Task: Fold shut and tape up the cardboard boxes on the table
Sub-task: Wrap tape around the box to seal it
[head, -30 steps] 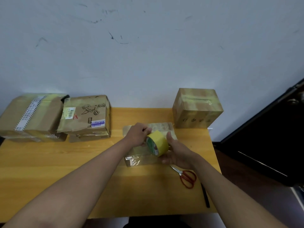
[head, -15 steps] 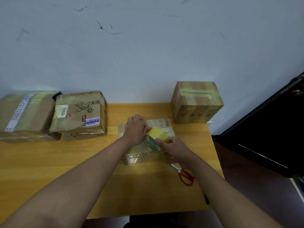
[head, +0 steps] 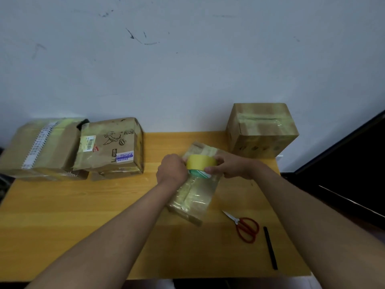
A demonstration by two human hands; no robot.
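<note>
Only the printed box [head: 110, 146] shows a barcode label [head: 89, 143] and blue sticker [head: 124, 157].

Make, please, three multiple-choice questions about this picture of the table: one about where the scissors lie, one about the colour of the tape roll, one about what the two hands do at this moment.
1. Where do the scissors lie?
A. On the table, to the right of the small flat box
B. On top of the tall box by the wall
C. In the left hand

2. What colour is the tape roll on its outer face?
A. Red
B. Yellow
C. Black

3. What are the hands doing?
A. Both rest flat on the table
B. One grips the scissors
C. Both hold the tape roll over the small flat box

Answers:
1 A: the scissors lie on the table beside a black pen, right of the small flat box.
2 B: its outer face is yellow.
3 C: the left hand and the right hand grip the roll from both sides.
</note>
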